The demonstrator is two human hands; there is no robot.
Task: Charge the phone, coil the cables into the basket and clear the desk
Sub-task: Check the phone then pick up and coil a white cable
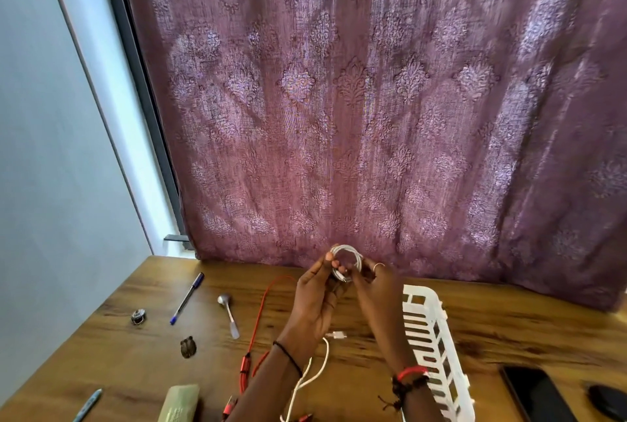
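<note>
Both hands are raised over the wooden desk (509, 330), pinching a small coil of white cable (346, 256). My left hand (317, 299) grips the coil's left side and my right hand (376, 289) its right side. A second white cable (319, 364) with a plug lies on the desk below my wrists. A red cable (259, 316) trails from the desk's middle toward the front edge. The white slatted basket (437, 350) stands just right of my right forearm. A black phone (536, 394) lies flat at the front right.
On the left of the desk lie a blue pen (187, 298), a spoon (229, 313), a small metal round object (138, 316) and a dark small item (188, 347). A pale packet (179, 403) and another pen (87, 404) sit at the front. A dark object (607, 401) lies right of the phone. A purple curtain (373, 99) hangs behind.
</note>
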